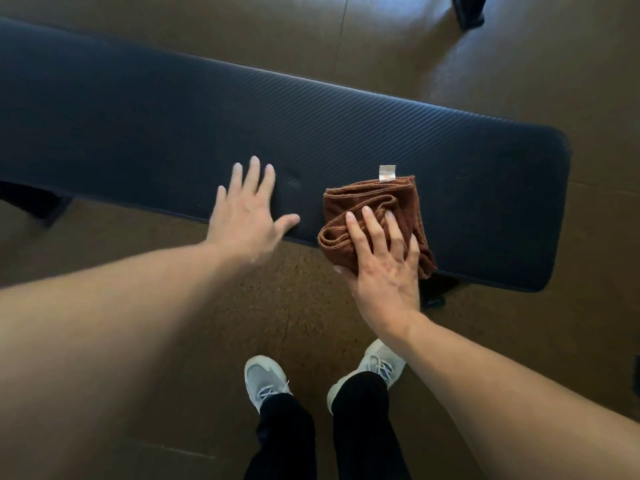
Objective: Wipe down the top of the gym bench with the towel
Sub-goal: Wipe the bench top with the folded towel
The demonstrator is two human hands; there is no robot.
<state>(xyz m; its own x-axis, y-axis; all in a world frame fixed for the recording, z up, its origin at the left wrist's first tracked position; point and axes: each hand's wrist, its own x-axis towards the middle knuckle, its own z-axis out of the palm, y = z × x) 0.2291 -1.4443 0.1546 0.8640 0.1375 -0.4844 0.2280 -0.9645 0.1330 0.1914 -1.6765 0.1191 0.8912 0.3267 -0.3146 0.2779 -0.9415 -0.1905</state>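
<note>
Lying folded near the bench's (311,126) right end, at its near edge: brown towel (374,206), white tag at its 12 o'clock. Probably handling as soft, light, limp; likely bunching under drag, so pressing flat from above, palm centred, seems best. Pressing down on it with straight fingers: right hand (384,265). Hovering or resting flat at towel's 9 o'clock, fingers spread, holding nothing: left hand (247,216), blurred, contact uncertain. Running out of frame at 9 o'clock: bench's far-left end. Mostly hidden: bench legs.
</note>
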